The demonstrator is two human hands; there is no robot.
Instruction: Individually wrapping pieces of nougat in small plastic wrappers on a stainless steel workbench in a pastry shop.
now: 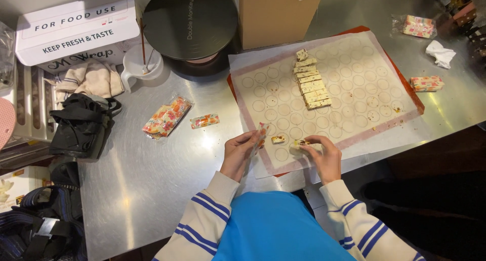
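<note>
A: Nougat piece (299,144), where's it?

B: Near edge of the baking mat (354,79), pinched in the right hand (321,157); fingers curled shut on it. One more loose piece (278,139) lies just beside it on the mat, between both hands.

A: Left hand?

B: Left hand (239,152) closed on a printed candy wrapper (261,134), held upright at the mat's near-left corner.

A: Count of cut pcs?

B: One row of nougat bars (310,81) toward the mat's far edge, approx. 9; exact no. hard to tell, they touch each other.

A: Wrapped ones?

B: 3 on the steel table (152,180): one wrapped candy (204,121) left of the mat, one (427,83) off the mat's right edge, one (418,26) at the table's far-right corner. Plus 1 stack of empty wrappers (167,116) beside the left one.

A: Other stuff?

B: 1 crumpled tissue (440,53) right side, 1 black round turntable (190,23) and 1 cardboard box (276,13) at far edge, 1 white cup (142,63) w/ stick, 1 white carton (76,31) far-left, 1 black bag (81,124) at left edge.
</note>
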